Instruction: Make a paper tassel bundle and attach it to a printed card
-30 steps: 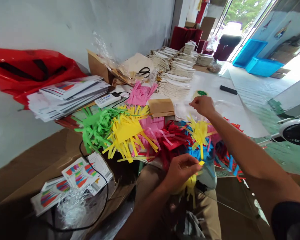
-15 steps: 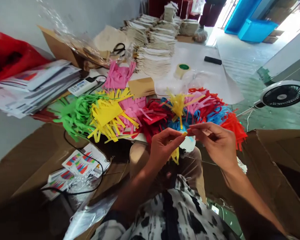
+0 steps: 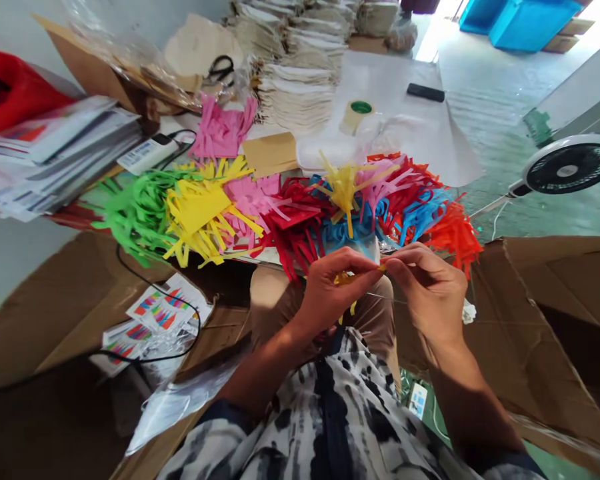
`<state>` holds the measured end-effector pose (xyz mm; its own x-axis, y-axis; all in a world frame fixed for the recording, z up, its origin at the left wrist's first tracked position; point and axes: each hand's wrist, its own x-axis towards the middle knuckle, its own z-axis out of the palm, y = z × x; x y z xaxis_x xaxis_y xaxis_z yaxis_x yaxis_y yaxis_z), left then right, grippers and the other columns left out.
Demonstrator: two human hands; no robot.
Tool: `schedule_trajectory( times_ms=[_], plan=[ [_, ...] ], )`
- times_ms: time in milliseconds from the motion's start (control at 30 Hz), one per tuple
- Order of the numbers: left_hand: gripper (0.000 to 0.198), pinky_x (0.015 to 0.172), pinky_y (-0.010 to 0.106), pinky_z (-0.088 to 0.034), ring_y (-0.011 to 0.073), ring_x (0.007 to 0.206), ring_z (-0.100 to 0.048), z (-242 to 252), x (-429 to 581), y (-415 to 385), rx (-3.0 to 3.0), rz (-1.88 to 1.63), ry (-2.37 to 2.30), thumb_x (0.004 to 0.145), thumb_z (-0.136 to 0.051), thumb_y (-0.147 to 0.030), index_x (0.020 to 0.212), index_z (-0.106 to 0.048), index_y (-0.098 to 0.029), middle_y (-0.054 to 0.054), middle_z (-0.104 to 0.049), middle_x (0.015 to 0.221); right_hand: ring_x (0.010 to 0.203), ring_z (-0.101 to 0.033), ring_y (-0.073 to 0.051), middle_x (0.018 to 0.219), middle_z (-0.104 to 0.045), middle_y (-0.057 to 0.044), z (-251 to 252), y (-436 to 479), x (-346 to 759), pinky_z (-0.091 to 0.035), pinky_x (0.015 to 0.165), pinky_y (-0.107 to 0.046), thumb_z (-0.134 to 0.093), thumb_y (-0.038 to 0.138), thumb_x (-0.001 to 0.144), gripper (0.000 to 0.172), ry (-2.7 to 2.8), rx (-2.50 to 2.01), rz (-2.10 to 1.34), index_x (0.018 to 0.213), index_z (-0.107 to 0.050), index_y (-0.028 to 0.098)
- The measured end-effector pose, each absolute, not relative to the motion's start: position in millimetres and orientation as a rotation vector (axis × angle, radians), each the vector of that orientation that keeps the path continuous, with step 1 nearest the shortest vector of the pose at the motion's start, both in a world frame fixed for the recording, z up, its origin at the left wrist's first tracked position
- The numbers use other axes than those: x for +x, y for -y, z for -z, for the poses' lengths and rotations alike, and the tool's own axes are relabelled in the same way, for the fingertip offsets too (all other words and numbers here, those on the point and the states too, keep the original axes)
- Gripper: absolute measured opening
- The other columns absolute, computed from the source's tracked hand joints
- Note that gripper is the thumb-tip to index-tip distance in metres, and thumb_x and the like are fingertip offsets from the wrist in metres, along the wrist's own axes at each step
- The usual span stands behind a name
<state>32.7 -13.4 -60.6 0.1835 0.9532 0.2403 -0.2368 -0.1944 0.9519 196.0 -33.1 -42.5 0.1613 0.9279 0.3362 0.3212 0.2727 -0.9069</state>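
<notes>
My left hand (image 3: 333, 293) is closed round a small yellow fringed paper piece (image 3: 344, 279), whose strips poke out below the fingers. My right hand (image 3: 427, 287) pinches the same piece at its top end, fingertip to fingertip with the left. Both hands meet over my lap, just in front of the table edge. Right behind them lies a heap of fringed paper pieces (image 3: 300, 213) in green, yellow, pink, red, blue and orange.
A tape roll (image 3: 356, 115), scissors (image 3: 221, 69), stacks of cream paper (image 3: 295, 93), a brown envelope (image 3: 271, 153) and printed sheets (image 3: 55, 153) sit on the table. A small fan (image 3: 570, 167) stands right. Cardboard (image 3: 555, 320) flanks my lap, with a black cable (image 3: 150, 293) left.
My right hand came back from the far side of the table and joined the left on the yellow piece. Both hands have since drawn closer to my body.
</notes>
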Motion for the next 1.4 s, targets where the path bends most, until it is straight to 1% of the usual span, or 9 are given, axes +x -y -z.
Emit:
schedule_trajectory(
  times_ms=[133, 400, 600, 867, 1067, 1167, 1233, 1300, 1400],
  plan=[
    [0.019, 0.077, 0.026, -0.053, 0.0139, 0.080, -0.068, 61.0, 31.2, 14.6, 1.336, -1.306, -0.795, 0.090, -0.084, -0.036, 0.084, -0.080, -0.019, 0.004, -0.077, 0.087, 0.081, -0.065, -0.020, 0.084, -0.069, -0.002, 43.9, 35.0, 195.8, -0.053, 0.074, -0.035, -0.077, 0.042, 0.096, 0.020, 1.426, -1.287, -0.642, 0.083, -0.075, 0.027],
    [0.023, 0.077, 0.024, -0.053, 0.0118, 0.078, -0.067, 67.7, 28.5, 11.1, 1.196, -1.234, -0.805, 0.088, -0.086, -0.039, 0.089, -0.077, -0.017, 0.001, -0.076, 0.085, 0.094, -0.069, -0.022, 0.097, -0.075, -0.002, 48.9, 34.4, 197.0, -0.055, 0.087, -0.038, -0.081, 0.036, 0.093, 0.008, 1.499, -1.231, -0.714, 0.097, -0.080, 0.030],
    [0.030, 0.076, 0.025, -0.055, 0.0143, 0.081, -0.070, 68.4, 27.1, 11.8, 1.124, -1.135, -0.804, 0.087, -0.086, -0.045, 0.094, -0.078, -0.017, 0.004, -0.078, 0.090, 0.088, -0.068, -0.021, 0.091, -0.073, -0.003, 47.9, 33.2, 197.8, -0.056, 0.081, -0.036, -0.081, 0.037, 0.093, 0.009, 1.406, -1.249, -0.729, 0.090, -0.080, 0.028],
    [0.032, 0.067, 0.022, -0.049, 0.0108, 0.071, -0.062, 69.0, 30.6, 10.9, 1.122, -1.173, -0.837, 0.085, -0.086, -0.048, 0.087, -0.076, -0.017, 0.002, -0.073, 0.081, 0.087, -0.069, -0.021, 0.091, -0.075, -0.002, 50.8, 33.8, 199.9, -0.057, 0.080, -0.035, -0.083, 0.037, 0.091, 0.007, 1.385, -1.242, -0.814, 0.092, -0.082, 0.029],
    [0.034, 0.068, 0.023, -0.050, 0.0110, 0.070, -0.063, 73.5, 32.9, 8.2, 1.071, -1.150, -0.847, 0.085, -0.086, -0.049, 0.088, -0.075, -0.017, 0.001, -0.072, 0.080, 0.094, -0.069, -0.022, 0.102, -0.076, -0.002, 49.2, 38.3, 204.5, -0.057, 0.088, -0.039, -0.079, 0.037, 0.094, 0.021, 1.474, -1.290, -0.776, 0.114, -0.082, 0.034],
    [0.031, 0.067, 0.022, -0.049, 0.0112, 0.071, -0.063, 76.1, 31.7, 7.9, 1.145, -1.097, -0.834, 0.088, -0.083, -0.047, 0.095, -0.075, -0.018, 0.001, -0.072, 0.081, 0.087, -0.068, -0.020, 0.092, -0.074, -0.001, 48.8, 37.1, 208.3, -0.054, 0.081, -0.035, -0.078, 0.034, 0.095, 0.005, 1.388, -1.262, -0.724, 0.098, -0.082, 0.032],
    [0.030, 0.070, 0.023, -0.050, 0.0122, 0.075, -0.065, 76.0, 30.5, 8.9, 1.230, -1.054, -0.803, 0.094, -0.078, -0.046, 0.106, -0.075, -0.019, 0.001, -0.073, 0.085, 0.083, -0.065, -0.019, 0.088, -0.073, 0.000, 49.1, 36.2, 210.4, -0.051, 0.078, -0.034, -0.079, 0.030, 0.095, 0.010, 1.411, -1.244, -0.687, 0.085, -0.078, 0.029],
    [0.030, 0.076, 0.025, -0.050, 0.0139, 0.080, -0.066, 75.2, 29.1, 10.6, 1.342, -1.013, -0.760, 0.097, -0.074, -0.046, 0.111, -0.075, -0.019, 0.002, -0.074, 0.090, 0.081, -0.063, -0.019, 0.087, -0.071, 0.000, 49.3, 36.0, 211.4, -0.049, 0.077, -0.034, -0.078, 0.029, 0.095, 0.013, 1.489, -1.261, -0.682, 0.083, -0.075, 0.028],
    [0.033, 0.079, 0.026, -0.049, 0.0152, 0.081, -0.065, 76.1, 27.6, 14.0, 1.433, -0.982, -0.745, 0.098, -0.070, -0.050, 0.098, -0.076, -0.017, 0.003, -0.073, 0.087, 0.079, -0.061, -0.019, 0.084, -0.070, 0.001, 49.4, 37.1, 210.9, -0.047, 0.075, -0.035, -0.077, 0.032, 0.096, 0.014, 1.604, -1.312, -0.732, 0.083, -0.072, 0.027]
  ],
)
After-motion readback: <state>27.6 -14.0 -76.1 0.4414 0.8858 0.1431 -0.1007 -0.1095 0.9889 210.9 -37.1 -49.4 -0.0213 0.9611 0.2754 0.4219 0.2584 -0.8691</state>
